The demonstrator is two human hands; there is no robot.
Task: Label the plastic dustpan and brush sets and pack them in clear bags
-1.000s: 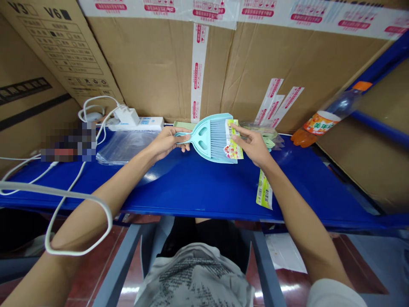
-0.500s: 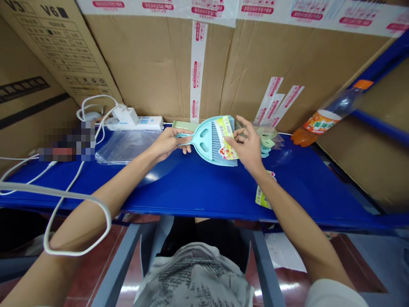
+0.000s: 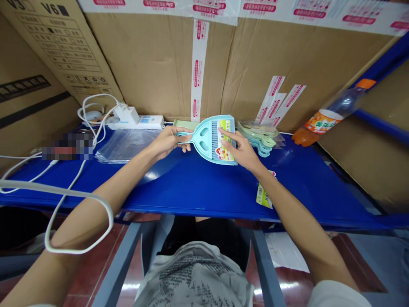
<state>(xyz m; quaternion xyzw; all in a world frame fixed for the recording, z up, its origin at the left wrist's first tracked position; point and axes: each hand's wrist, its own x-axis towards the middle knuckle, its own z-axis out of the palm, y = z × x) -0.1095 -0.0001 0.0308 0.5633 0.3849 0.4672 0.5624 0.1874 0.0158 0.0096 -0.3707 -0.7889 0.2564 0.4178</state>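
My left hand (image 3: pixel 168 143) is wrapped round the handles of a light blue dustpan (image 3: pixel 227 119) and a matching small hand brush (image 3: pixel 207 148), held together above the table. The brush lies inside the pan with its grey-blue bristles pointing right. A yellow, white and red label card (image 3: pixel 226 155) lies over the bristles. My right hand (image 3: pixel 244 151) has its thumb and index finger on this card at the pan's wide end; its other fingers are partly hidden. Another label card (image 3: pixel 263 197) lies on the table beside my right forearm.
Behind my right hand lie more blue and green dustpan sets (image 3: pixel 263 143), near clear plastic. Clear plastic bags (image 3: pixel 128 147), a power strip (image 3: pixel 150 122) and white cables (image 3: pixel 105 209) are at left. An orange-capped bottle (image 3: pixel 330 115) leans at right. Cardboard (image 3: pixel 159 64) walls the back.
The label card has turned straighter and now lies across the bristles. My right hand has moved down and flattened its fingers over it. My left hand stays on the handles.
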